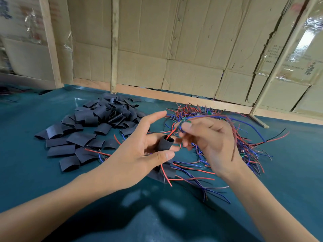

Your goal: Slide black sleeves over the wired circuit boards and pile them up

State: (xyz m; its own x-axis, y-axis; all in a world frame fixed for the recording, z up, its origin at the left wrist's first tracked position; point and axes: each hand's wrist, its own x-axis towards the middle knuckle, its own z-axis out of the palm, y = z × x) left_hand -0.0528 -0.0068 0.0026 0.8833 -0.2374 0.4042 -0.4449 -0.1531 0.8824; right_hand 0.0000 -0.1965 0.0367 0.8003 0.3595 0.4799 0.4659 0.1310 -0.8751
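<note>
Surface: teal mat [43,172], cardboard wall behind.
Grips: my left hand [139,154] pinches the short black tube sleeve [165,144]; right hand [206,137], at 3 o'clock, pinches the small green wired circuit board [185,121].
Tip: I'd feed the red wire [171,133] straight in first.

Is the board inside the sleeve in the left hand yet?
Not yet: only a red wire enters the sleeve; the right hand holds the board above it.

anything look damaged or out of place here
The cardboard wall behind the table is torn and split along its seams at the right. A single black sleeve lies far left, apart from the sleeve pile.

sleeves [90,126] left, wired boards [218,137] right
</note>
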